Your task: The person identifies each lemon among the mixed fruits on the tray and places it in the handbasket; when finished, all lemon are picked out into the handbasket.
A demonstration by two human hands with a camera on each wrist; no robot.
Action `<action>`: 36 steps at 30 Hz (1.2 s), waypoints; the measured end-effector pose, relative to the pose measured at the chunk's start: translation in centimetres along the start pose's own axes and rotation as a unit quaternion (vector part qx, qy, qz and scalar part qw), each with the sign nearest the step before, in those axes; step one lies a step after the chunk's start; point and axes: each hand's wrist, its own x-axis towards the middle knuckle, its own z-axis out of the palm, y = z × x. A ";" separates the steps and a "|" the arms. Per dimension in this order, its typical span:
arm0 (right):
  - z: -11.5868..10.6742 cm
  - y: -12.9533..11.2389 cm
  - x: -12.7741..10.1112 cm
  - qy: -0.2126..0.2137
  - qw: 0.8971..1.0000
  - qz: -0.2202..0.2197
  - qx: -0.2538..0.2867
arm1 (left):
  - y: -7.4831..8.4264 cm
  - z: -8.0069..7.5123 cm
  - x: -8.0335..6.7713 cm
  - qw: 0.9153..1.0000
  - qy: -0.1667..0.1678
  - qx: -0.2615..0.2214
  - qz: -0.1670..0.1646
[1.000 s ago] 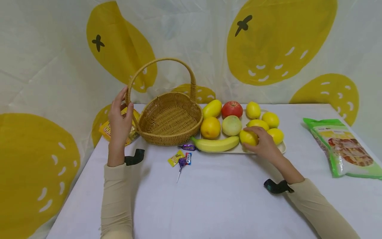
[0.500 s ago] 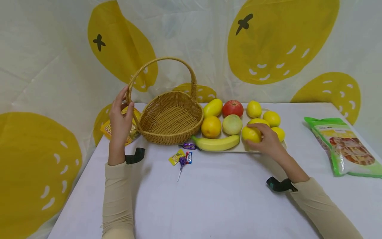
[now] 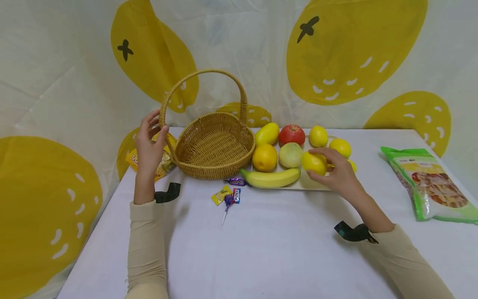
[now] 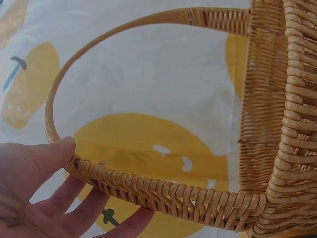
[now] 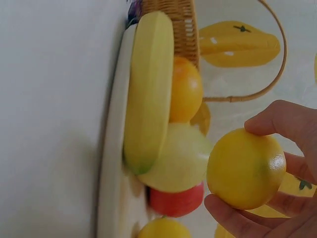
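My left hand (image 3: 149,147) holds the upright handle of a wicker basket (image 3: 210,171) on its left side. In the left wrist view the thumb lies on one side of the handle (image 4: 168,196) and the fingers lie behind it. A yellow lemon (image 3: 313,162) is pinched between thumb and fingers of my right hand (image 3: 341,174), lifted above the cream tray (image 3: 317,185). On that tray are a banana (image 3: 271,178), an orange (image 3: 264,158), a pale green round melon (image 3: 291,155), a red pomegranate (image 3: 292,135), a mango (image 3: 267,133) and several more lemons (image 3: 340,147).
In front of the basket lie a purple-wrapped candy (image 3: 237,182), a yellow packet (image 3: 221,195), a small red-and-blue packet (image 3: 237,195) and a lollipop (image 3: 228,202). A yellow snack bag (image 3: 167,164) sits behind my left hand. At right lies a green-edged bag (image 3: 433,185).
My right hand has lifted the lemon up off the tray's front right part, moving slightly right and then up. My left hand stays on the basket handle.
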 end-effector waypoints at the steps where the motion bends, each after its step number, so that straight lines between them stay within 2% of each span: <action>1: 0.1 -0.3 0.2 -0.002 1.000 -0.006 0.002 | 0.0 -0.1 0.0 1.000 0.000 -0.002 -0.002; 12: 1.8 -2.7 2.8 -0.016 0.998 -0.051 0.038 | 0.0 -0.2 0.3 1.000 -0.006 -0.016 -0.003; 17: 3.9 -4.0 4.4 -0.034 0.996 -0.054 0.067 | 0.2 -0.4 0.3 1.000 -0.012 -0.018 -0.010; 19: 4.8 -4.6 5.3 -0.032 0.994 -0.068 0.079 | 0.3 -0.5 0.3 1.000 -0.012 -0.017 -0.015; 24: 7.3 -6.2 7.6 -0.035 0.987 -0.106 0.112 | 0.1 -0.4 0.3 1.000 -0.013 -0.013 -0.003; 28: 9.4 -7.2 9.1 -0.068 0.983 -0.111 0.126 | -0.2 -0.3 0.3 1.000 -0.015 -0.011 0.005; 31: 11.1 -7.7 10.1 -0.101 0.980 -0.126 0.116 | -0.3 -0.3 0.4 1.000 -0.015 -0.012 0.005; 36: 14.3 -8.0 12.0 -0.161 0.967 -0.143 0.138 | -0.3 -0.2 0.4 1.000 -0.012 -0.011 0.003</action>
